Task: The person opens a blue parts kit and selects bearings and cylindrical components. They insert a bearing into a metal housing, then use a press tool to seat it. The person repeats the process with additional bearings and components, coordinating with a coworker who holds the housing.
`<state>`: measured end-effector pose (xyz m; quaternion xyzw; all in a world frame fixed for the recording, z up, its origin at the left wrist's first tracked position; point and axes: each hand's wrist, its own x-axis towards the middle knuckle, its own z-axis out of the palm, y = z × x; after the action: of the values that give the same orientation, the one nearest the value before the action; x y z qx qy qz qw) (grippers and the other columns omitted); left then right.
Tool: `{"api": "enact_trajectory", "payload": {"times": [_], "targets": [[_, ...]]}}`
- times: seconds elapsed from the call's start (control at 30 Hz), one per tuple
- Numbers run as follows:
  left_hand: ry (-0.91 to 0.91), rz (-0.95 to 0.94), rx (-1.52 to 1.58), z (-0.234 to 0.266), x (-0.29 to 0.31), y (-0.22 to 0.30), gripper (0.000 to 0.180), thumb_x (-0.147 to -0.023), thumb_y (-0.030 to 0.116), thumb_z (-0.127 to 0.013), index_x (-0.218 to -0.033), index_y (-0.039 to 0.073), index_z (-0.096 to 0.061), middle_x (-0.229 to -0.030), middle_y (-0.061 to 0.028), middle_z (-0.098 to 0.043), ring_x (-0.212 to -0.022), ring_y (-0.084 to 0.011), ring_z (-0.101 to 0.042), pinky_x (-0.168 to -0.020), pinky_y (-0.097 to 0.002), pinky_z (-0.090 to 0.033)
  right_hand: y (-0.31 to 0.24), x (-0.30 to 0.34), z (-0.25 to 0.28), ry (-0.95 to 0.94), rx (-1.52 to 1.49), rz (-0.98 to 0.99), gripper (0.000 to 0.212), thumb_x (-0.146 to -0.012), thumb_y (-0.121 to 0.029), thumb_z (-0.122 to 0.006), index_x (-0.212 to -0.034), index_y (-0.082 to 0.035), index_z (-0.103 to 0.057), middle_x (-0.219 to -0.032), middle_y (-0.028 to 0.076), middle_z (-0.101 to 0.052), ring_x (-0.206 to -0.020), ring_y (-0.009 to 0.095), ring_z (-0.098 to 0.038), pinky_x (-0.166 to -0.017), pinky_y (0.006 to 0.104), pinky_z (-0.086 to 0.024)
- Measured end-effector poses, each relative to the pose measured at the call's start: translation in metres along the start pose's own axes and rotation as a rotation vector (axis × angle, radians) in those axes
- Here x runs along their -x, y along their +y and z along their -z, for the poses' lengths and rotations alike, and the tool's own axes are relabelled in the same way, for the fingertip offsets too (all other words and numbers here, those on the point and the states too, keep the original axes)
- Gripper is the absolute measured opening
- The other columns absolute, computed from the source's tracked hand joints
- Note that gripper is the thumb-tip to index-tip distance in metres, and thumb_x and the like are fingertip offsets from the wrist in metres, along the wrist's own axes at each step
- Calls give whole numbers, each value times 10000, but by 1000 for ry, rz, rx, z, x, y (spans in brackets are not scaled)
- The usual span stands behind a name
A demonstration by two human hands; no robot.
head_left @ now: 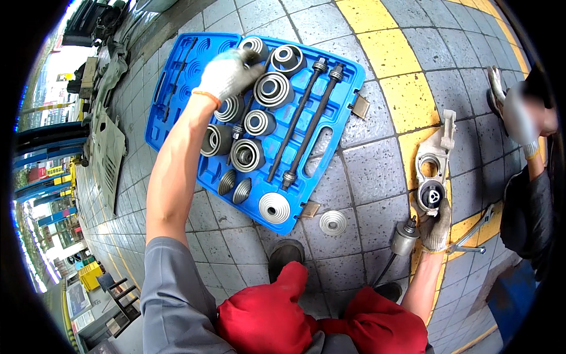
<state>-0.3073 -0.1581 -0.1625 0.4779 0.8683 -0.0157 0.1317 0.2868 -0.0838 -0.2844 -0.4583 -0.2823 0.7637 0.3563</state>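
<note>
- At lower right, right grip (435, 231), gloved, clamped on the lower end of a metal bracket (435, 148), beside its black-centred bushing (433, 197).
- Bracket: looks cast, so probably rigid, fairly heavy; the long arm likely makes it tip if held at one end. Best hold: around the thick ring body, fingers clear of the open bore. Smooth metal may slip; knitted glove should help.
- Just beside the right grip: grey cylinder (405, 238) with hose, probably dense; take it round the barrel. Metal hand tool (473, 228) on the other side.
- On the floor, left of these: loose stepped disc (333, 223), likely hard; pinch by the rim.
- Blue case (351, 82), open: steel-looking cups (273, 89), threaded rods (312, 125), likely stiff; hold rods mid-length.
- Left grip (227, 74) over case, at upper cups; fingers blurred, can't tell if closed on one.
- Far right: co-worker's gloved hand (519, 121).
</note>
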Motion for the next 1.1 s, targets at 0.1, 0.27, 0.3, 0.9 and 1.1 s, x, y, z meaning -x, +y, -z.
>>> {"api": "enact_trajectory", "payload": {"times": [0.1,0.27,0.3,0.9,1.1], "targets": [[231,23,-93,-19,-28,-39,809,-900,507,-769,-1529,47,-553,-1472,-247,-634,-1316,-403,-643,-1118,-449,-518,1,-1,-6,-34,-9,-6,559,-1091,-408,-605,-1457,13,-566,-1350,154,-700,-1171,290,-735,-965,490,-658],[89,70,-76,-23,-66,-42,871,-826,550,-822,-1494,36,-604,-1425,-229,-679,-1316,-374,-653,-1113,-425,-521,2,-1,-3,9,-19,-6,568,-1080,-406,-620,-1459,14,-561,-1348,161,-700,-1171,308,-734,-964,500,-657],[91,76,-55,-22,-65,-41,873,-812,552,-826,-1484,36,-615,-1407,-222,-692,-1294,-371,-668,-1100,-426,-529,2,-1,-1,9,-15,-10,570,-1078,-405,-623,-1459,14,-560,-1348,161,-699,-1171,309,-734,-964,501,-656],[148,20,27,-21,-64,-52,899,-758,540,-897,-1445,15,-649,-1378,-226,-711,-1232,-348,-720,-1075,-413,-566,1,0,3,78,-17,-34,577,-1060,-383,-644,-1478,5,-559,-1407,129,-675,-1260,270,-690,-1074,467,-588],[120,-29,-85,-21,-69,-46,910,-791,566,-857,-1488,30,-622,-1384,-237,-704,-1248,-367,-706,-1094,-410,-548,6,0,15,59,-25,-32,643,-1038,-419,-678,-1507,-4,-529,-1431,149,-666,-1280,321,-686,-1101,529,-571]]}}
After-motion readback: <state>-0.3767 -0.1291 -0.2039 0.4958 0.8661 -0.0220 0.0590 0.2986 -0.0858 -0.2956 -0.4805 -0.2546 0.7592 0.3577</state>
